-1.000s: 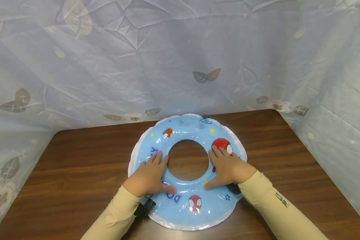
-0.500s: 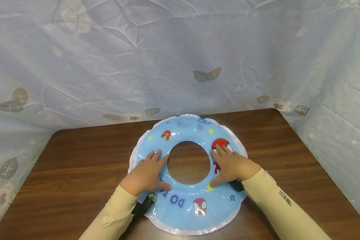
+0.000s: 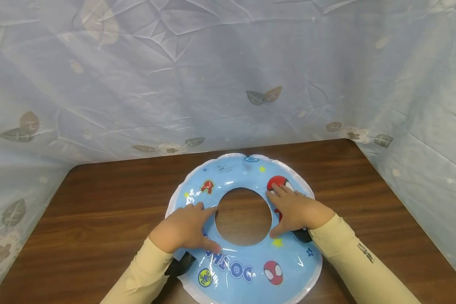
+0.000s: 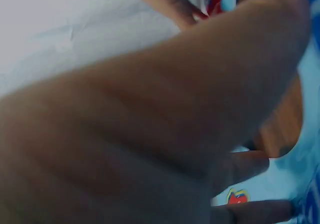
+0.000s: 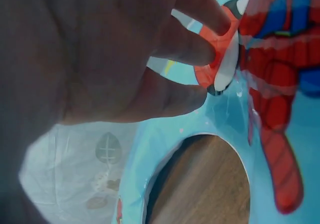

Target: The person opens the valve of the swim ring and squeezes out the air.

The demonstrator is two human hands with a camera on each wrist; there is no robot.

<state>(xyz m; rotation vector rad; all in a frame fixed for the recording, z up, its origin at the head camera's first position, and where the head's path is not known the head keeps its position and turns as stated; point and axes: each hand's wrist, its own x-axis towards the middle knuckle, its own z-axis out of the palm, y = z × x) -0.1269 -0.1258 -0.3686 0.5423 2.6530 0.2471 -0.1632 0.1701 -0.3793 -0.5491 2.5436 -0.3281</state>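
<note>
A light blue inflatable swim ring (image 3: 237,175) with a scalloped white edge lies on the brown table. Its prints include stars, letters and a red masked face (image 3: 273,272) on the near part. My left hand (image 3: 184,228) rests on the ring's left side, thumb reaching toward the lettering. On the right side lies my right hand (image 3: 294,211), fingers spread over another red masked head. In the right wrist view, those fingers (image 5: 185,47) lie on the red print beside the ring's hole. Much of the left wrist view is filled by my left hand, hiding most of the ring.
The wood-grain table (image 3: 110,211) has rounded far corners and shows through the ring's hole. A pale blue-grey cloth (image 3: 213,63) with leaf prints hangs behind the table and along both sides. Dark straps sit at both wrists over cream sleeves (image 3: 144,270).
The ring has turned counterclockwise and slid nearer: its near prints have shifted right, its top mark left. My left hand has moved slightly nearer; the right has shifted slightly right. Both remain on it.
</note>
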